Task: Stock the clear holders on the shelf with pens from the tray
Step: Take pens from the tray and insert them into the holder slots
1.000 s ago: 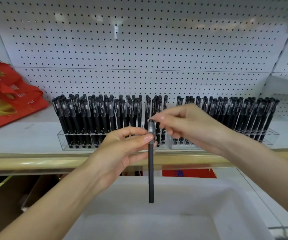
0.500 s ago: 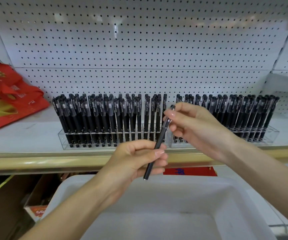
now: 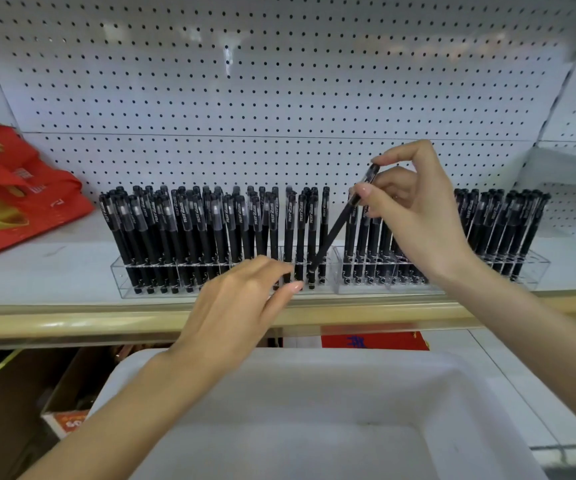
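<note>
While the right hand (image 3: 414, 216) pinches a tilted pen (image 3: 340, 221), tip at the left holder (image 3: 122, 275), the left hand (image 3: 241, 306) hovers slack beside it; next, the pen probably needs straightening and lowering.

You have two clear holders, left holder (image 3: 161, 294) and right holder (image 3: 536, 268), on one shelf (image 3: 54, 265). One tray (image 3: 314, 368), one red bag (image 3: 19, 202). Two hands: left hand (image 3: 238, 306), right hand (image 3: 414, 220). One pen (image 3: 335, 226) in hand; standing pens (image 3: 210, 220) too crowded to count.

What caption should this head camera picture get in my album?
The right hand pinches a tilted black pen, its tip at a clear holder on the shelf.
</note>
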Motion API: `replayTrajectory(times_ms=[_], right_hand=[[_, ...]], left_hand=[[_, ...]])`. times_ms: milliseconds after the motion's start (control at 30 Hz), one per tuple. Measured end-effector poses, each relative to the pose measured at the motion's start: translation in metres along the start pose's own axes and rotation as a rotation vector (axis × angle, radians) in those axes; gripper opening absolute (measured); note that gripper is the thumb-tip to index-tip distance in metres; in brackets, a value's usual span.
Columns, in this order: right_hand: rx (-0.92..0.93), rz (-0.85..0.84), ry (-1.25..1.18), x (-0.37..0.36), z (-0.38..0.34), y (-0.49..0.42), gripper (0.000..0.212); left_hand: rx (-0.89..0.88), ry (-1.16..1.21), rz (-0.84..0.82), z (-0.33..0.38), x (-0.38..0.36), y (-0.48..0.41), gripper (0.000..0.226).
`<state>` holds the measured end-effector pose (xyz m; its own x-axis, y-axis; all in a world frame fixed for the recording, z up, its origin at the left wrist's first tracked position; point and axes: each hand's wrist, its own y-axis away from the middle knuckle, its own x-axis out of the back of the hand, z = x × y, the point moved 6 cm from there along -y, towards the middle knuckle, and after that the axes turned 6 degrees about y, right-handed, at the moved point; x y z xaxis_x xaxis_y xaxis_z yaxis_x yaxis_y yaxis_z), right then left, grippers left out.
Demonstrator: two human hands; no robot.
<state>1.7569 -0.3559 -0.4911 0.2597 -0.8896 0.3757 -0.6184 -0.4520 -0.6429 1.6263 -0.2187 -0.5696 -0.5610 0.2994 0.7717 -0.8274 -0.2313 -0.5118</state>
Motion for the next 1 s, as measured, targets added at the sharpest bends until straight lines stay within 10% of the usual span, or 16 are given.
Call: replayTrajectory(times_ms=[1000], right_hand=[[-0.016,-0.119,0.269,-0.03,0.037,-0.02,0.013]], left_hand=[[-0.027,-0.168,-0.194,-0.021,-0.02,0.003,0.067]])
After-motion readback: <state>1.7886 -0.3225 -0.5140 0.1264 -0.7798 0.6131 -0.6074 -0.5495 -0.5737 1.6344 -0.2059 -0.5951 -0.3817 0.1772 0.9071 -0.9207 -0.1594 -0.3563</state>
